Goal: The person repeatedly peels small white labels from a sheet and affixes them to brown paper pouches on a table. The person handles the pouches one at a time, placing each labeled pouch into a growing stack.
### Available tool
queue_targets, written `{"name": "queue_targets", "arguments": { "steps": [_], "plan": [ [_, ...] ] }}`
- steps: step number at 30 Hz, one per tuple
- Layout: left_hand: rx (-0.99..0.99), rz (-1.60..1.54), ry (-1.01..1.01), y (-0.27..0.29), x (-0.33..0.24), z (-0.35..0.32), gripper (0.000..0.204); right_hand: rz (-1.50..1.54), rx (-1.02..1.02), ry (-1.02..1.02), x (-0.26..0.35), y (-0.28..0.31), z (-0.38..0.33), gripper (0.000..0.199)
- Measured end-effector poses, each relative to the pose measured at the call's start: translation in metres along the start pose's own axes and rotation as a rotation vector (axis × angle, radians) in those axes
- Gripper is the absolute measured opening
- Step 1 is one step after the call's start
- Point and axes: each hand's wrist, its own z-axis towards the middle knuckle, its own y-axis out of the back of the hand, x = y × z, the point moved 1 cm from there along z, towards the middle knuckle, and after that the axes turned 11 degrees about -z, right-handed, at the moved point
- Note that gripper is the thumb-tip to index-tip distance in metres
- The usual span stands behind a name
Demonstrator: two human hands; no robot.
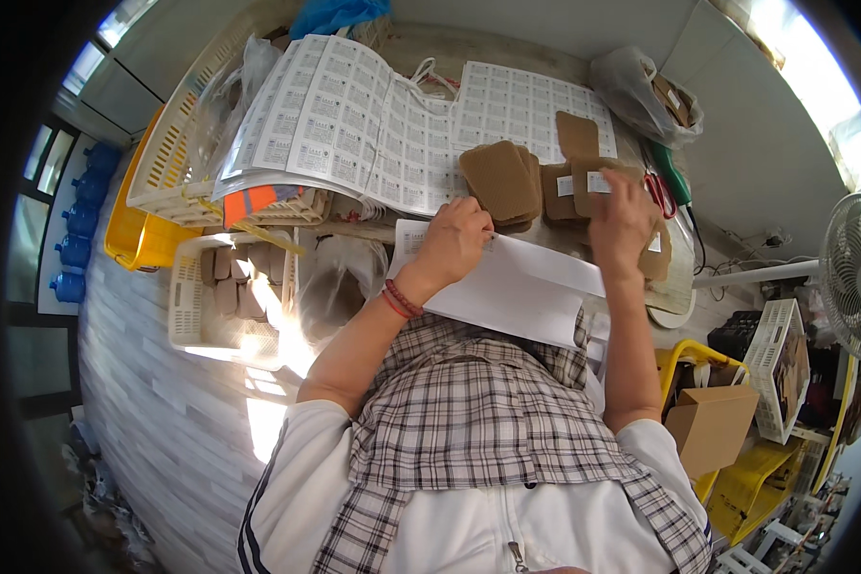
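My left hand [454,241] rests on a white backing sheet [517,287] that lies at the table's near edge, fingers curled at its top border next to a stack of brown card tags [499,179]. My right hand [622,222] presses down on a brown card tag [591,182] that carries a small white sticker. More brown tags [576,134] lie around it. Large sheets of printed white labels [354,120] cover the table behind the tags.
White and yellow plastic crates [177,158] stand at the left, one [187,297] holding brown tags. Red-handled scissors [658,191] and a clear bag [641,91] lie at the right. A fan [856,273], a cardboard box [716,426] and more crates stand at the right.
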Motion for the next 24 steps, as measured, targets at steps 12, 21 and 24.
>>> {"name": "queue_targets", "arguments": {
  "steps": [12,21,24],
  "plan": [
    [0.000,-0.090,0.157,0.023,-0.006,-0.026,0.018,0.541,0.128,-0.039,0.085,-0.009,-0.073,0.012],
    [0.087,-0.488,0.491,0.024,0.024,-0.017,0.018,1.046,0.287,-0.034,0.075,-0.008,-0.077,0.009],
    [0.073,-0.348,0.514,0.027,0.012,-0.008,0.014,1.604,0.386,-0.415,0.063,-0.011,-0.064,0.007]
  ]
}}
